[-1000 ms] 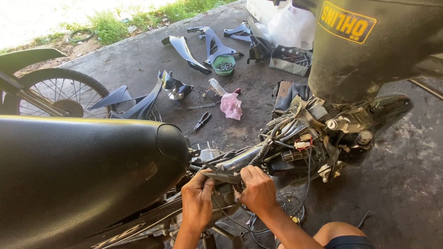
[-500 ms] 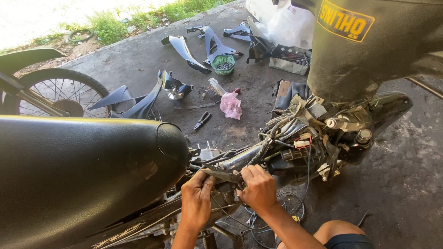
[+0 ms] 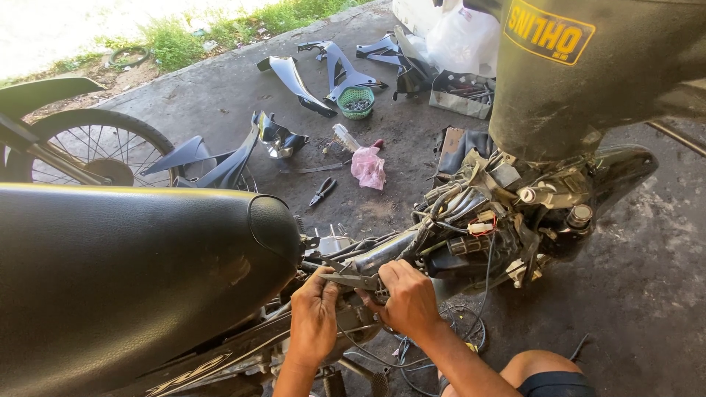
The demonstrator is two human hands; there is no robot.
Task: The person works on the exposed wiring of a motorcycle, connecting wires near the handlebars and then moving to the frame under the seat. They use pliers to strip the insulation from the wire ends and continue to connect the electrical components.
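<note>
A stripped motorcycle fills the view, with its black seat (image 3: pixel 125 279) at the left and bare frame tube (image 3: pixel 390 250) in the middle. My left hand (image 3: pixel 315 316) and my right hand (image 3: pixel 407 298) both grip a grey metal tool (image 3: pixel 353 280) held against the frame just below the tube. A tangle of wires and connectors (image 3: pixel 478 213) sits to the right of my hands. What the tool's tip touches is hidden by my fingers.
Grey body panels (image 3: pixel 294 77), a green basket (image 3: pixel 356 103), a pink rag (image 3: pixel 368 167), black pliers (image 3: pixel 322 191) and a tool tray (image 3: pixel 462 95) lie on the concrete floor beyond. A spoked wheel (image 3: pixel 88 151) stands at left. My knee (image 3: pixel 540 371) is at bottom right.
My hands have stayed on the tool at the frame, shifting only slightly. Nothing else has moved.
</note>
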